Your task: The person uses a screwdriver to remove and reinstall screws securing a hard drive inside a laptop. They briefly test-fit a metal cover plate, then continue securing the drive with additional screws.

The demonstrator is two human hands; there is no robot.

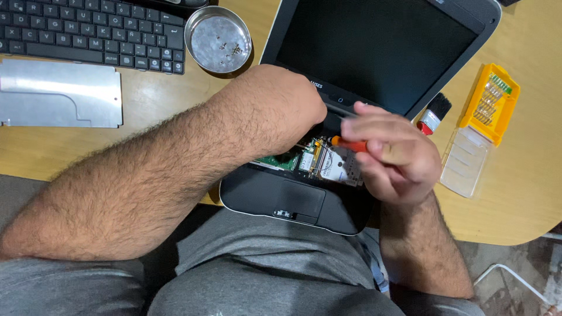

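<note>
Head view, steel dish [218, 40], keyboard [88, 29], bit case [489, 102], left hand [281, 108] hiding circuit board [328, 161]

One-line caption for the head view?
Right hand holds an orange screwdriver over an opened laptop; left hand braces inside it.

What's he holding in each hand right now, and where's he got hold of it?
The right hand holds a small screwdriver by its orange handle. The left hand rests on the opened laptop; whether it holds anything cannot be told.
</note>
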